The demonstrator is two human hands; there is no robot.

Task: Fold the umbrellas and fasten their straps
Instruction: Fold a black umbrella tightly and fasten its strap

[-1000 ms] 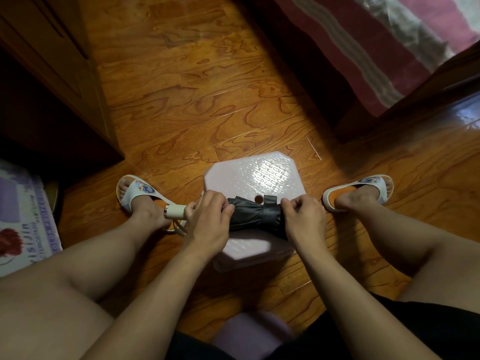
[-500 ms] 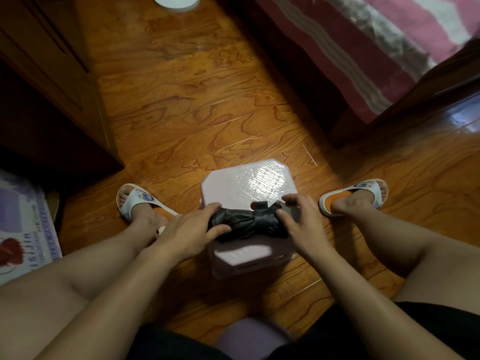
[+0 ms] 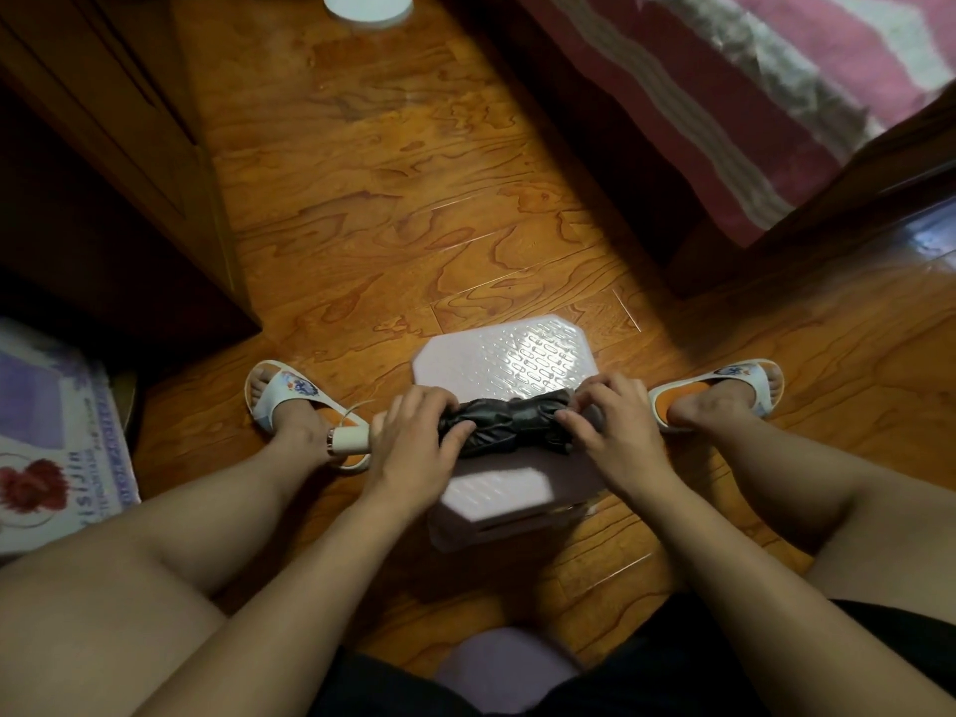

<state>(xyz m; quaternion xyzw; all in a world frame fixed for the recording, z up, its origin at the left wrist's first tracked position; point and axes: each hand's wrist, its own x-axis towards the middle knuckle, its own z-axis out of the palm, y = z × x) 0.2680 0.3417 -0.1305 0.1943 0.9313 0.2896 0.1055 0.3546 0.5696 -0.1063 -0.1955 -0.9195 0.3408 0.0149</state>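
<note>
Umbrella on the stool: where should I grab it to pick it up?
Probably the white handle: it sticks out bare past the left hand, off the stool edge. Come from the left side and wrap fingers around it. The black umbrella cloth looks bunched and soft.

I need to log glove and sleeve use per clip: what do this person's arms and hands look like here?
Both arms are bare along all that shows, with no sleeve in view. The left hand and right hand wear no gloves. No ring, watch or bracelet can be seen on either.
</note>
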